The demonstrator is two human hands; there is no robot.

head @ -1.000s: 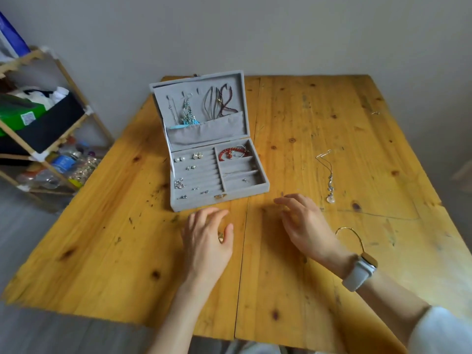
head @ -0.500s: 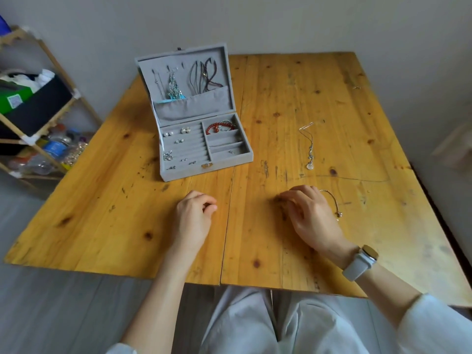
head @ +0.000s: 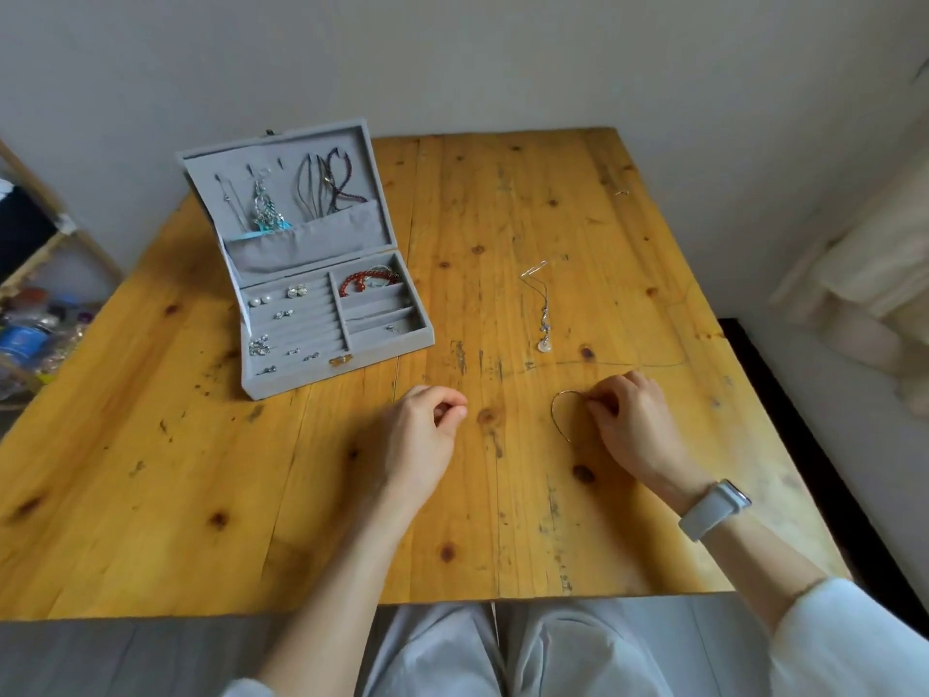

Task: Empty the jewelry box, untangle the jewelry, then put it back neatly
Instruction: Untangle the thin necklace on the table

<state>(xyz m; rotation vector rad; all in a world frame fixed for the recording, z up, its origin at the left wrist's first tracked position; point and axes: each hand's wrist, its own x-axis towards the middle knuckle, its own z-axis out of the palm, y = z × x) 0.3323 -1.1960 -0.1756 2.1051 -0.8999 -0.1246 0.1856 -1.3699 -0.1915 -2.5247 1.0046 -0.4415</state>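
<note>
- Having been drawn back from the jewelry box (head: 321,274), the left hand (head: 427,435) is now clenched, seemingly on nothing.
- A thin bangle (head: 560,412) at 5 o'clock on the worktop (head: 151,470) is pinched by the right hand (head: 628,425); emptying has barely begun.

Both hands rest low with curled fingers: left hand (head: 421,431) pinched closed, right hand (head: 634,426) pinching.

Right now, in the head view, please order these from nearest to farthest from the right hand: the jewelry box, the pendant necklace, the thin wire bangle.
1. Thin wire bangle: at the fingertips of the right hand.
2. Pendant necklace: on the table beyond the hand.
3. Jewelry box: open, far left.
</note>
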